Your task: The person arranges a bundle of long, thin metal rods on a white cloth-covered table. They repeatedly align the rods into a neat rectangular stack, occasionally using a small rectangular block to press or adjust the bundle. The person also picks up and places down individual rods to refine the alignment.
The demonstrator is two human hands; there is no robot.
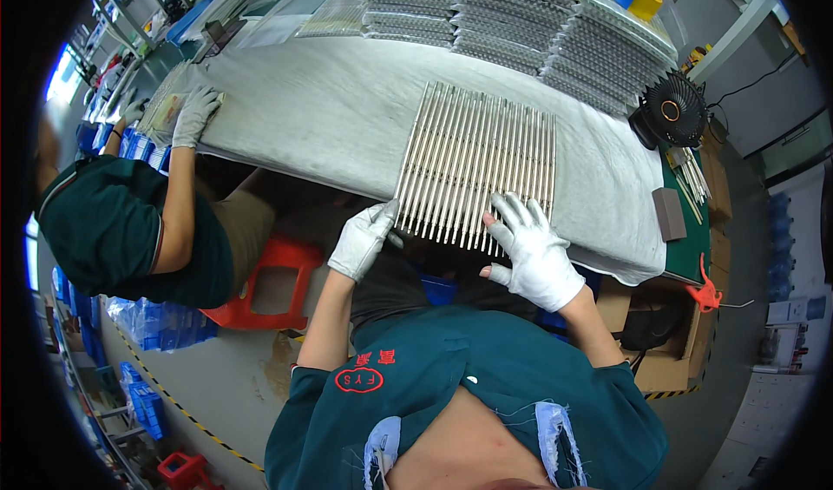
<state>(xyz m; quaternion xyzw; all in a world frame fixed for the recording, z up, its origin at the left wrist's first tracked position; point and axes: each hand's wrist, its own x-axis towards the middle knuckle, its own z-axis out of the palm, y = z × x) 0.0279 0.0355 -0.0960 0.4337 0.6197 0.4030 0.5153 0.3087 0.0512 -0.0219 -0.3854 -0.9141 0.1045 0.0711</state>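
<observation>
Metal rods, slim silver-grey and laid side by side in 1 flat row [475,171], rest on a grey felt-covered workbench [330,108], their near ends overhanging the bench's front edge. Left hand [363,240], in a white knit glove, sits at the near-left corner of the row, fingers curled loosely against the outermost rod ends; whether it actually pinches a rod cannot be told. Right hand [531,249], likewise gloved, lies spread and flat on the near-right rod ends, pressing from above and gripping nothing.

Handling, as a judgement: each rod looks stiff, smooth and light, while the whole row would be fairly heavy; round stock rolls readily, so the row is best steadied by flat pressure across many rods and squared by pushing on the ends, whereas a single rod is best taken near its overhanging tip.

Beyond the row, at the far side of the bench, stand stacks of clear ribbed plastic trays [521,21]. Right of the row stands a small black desk fan [672,112]. Left of the row, a seated co-worker's gloved hand [195,112] rests on the bench.
</observation>
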